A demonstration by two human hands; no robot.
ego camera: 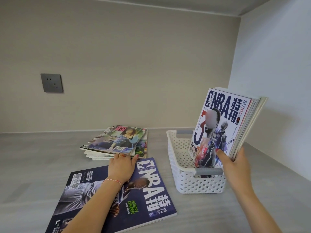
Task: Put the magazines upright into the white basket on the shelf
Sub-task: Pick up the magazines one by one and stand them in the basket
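A white perforated basket with grey handles stands on the shelf at the right. Several magazines stand upright in it, a white NBA issue at the front. My right hand grips the lower edge of this upright bundle, thumb on the front cover. A dark blue NBA magazine lies flat at the front left. Behind it a stack of magazines lies flat. My left hand reaches over the blue magazine, fingertips on the near edge of the stack's top magazine.
The grey shelf surface runs left and forward. A grey wall socket sits on the back wall at the left. The right side wall stands close behind the basket.
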